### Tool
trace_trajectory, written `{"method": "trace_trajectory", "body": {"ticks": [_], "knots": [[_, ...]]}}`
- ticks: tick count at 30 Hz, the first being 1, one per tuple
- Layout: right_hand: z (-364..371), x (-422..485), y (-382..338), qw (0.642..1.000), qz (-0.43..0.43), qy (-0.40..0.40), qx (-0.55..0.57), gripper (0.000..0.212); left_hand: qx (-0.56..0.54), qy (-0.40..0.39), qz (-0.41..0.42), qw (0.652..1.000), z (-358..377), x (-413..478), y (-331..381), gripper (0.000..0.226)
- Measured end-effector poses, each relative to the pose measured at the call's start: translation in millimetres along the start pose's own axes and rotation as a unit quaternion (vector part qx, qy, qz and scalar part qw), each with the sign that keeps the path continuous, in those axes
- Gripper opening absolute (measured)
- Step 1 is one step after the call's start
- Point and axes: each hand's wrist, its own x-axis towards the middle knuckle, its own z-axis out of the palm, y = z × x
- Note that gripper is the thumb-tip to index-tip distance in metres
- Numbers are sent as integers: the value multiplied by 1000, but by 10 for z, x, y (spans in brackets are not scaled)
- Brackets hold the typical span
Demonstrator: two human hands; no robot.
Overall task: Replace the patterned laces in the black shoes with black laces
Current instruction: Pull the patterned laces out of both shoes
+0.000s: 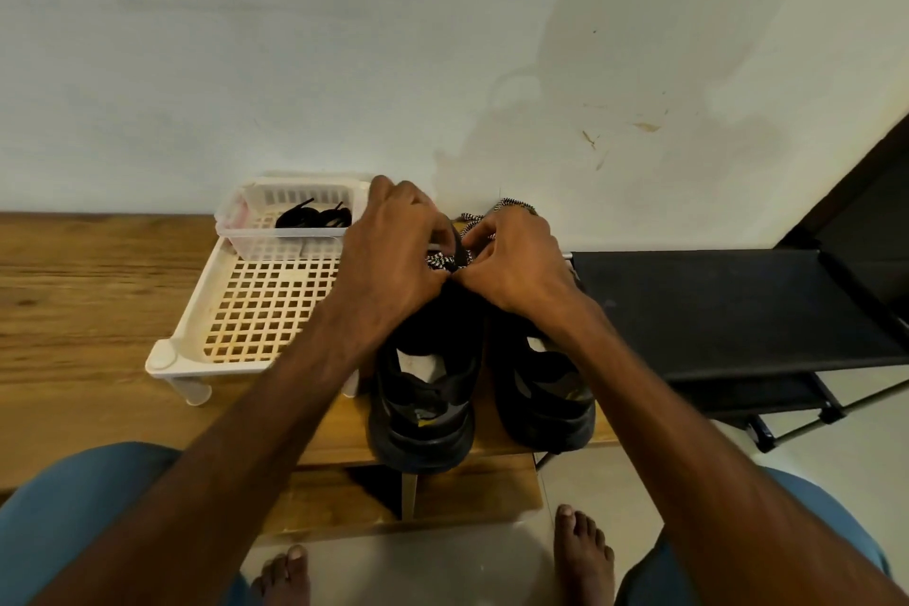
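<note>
Two black shoes stand side by side at the bench's [74, 290] near edge, close to its right end, heels toward the person and toes toward the wall. The left shoe [423, 399] overhangs the near edge a little. The right shoe [546, 404] is just beside it, a narrow gap between them.

Shoes: matte black uppers, thick black soles, grey panels at the heel, a small yellow mark on each heel. Pale insole visible in the left shoe's opening.

Patterned lace [440, 259]: flat, black-and-white woven zigzag. A bunched section shows between the two hands above the left shoe's tongue. More of the same pattern loops out past the right hand toward the wall; which shoe it belongs to I cannot tell.

Left hand [393, 256]: over the left shoe's throat, fingers curled down, pinching the lace. Right hand [516, 261]: knuckles up, thumb and fingers closed on the same lace. The hands touch at the fingertips.

Black laces [315, 217]: coiled in a small clear basket [295, 246] at the far end of a white slotted tray [162, 359], left of the shoes, near the bench's far edge.

Black rack [713, 305] stands off the bench's right end.
</note>
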Motion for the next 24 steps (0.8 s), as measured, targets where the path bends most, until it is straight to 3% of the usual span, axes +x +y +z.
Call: {"method": "trace_trajectory", "body": {"ticks": [10,12,16,19,22,24], "knots": [[-18,-68,47,999,37,11,15,29,-7,35,76,996,238,15,-44,7],[-19,-63,54,999,43,12,11,27,-26,60,52,997,192,65,-104,3],[-8,-39,78,998,56,17,-12,25,-154,116,-81,978,-20,180,-376,4],[-5,-50,69,998,56,19,-22,18,-216,61,-140,964,-44,134,-428,14],[7,-70,50,999,47,19,-18,22,-211,33,-86,973,0,121,-270,33],[25,-92,42,999,38,28,-8,29,-180,-16,-33,983,16,114,-121,32]]}}
